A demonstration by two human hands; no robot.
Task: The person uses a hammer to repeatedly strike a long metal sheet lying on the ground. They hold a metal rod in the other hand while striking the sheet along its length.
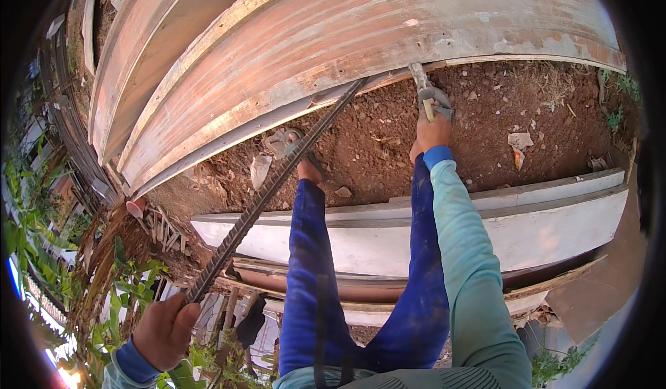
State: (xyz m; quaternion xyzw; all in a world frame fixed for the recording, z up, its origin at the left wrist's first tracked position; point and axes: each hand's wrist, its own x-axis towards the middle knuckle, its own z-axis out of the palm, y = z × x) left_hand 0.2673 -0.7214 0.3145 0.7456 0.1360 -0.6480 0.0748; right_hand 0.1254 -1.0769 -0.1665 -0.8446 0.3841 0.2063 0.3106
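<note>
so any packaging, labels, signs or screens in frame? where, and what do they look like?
No labels, signs or screens.
Torn wrapper scrap: on the red soil right of the right hand, crumpled, whitish.
Smaller wrapper scrap: just below it, orange and yellow.
Pale flat scrap: on the soil beside the ribbed steel bar, possibly packaging.

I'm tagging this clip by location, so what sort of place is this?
Most likely an outdoor building site or work yard. Long weathered boards stand on edge over bare red soil, weeds grow alongside, and the left hand grips a ribbed steel bar wedged under a board.
</note>
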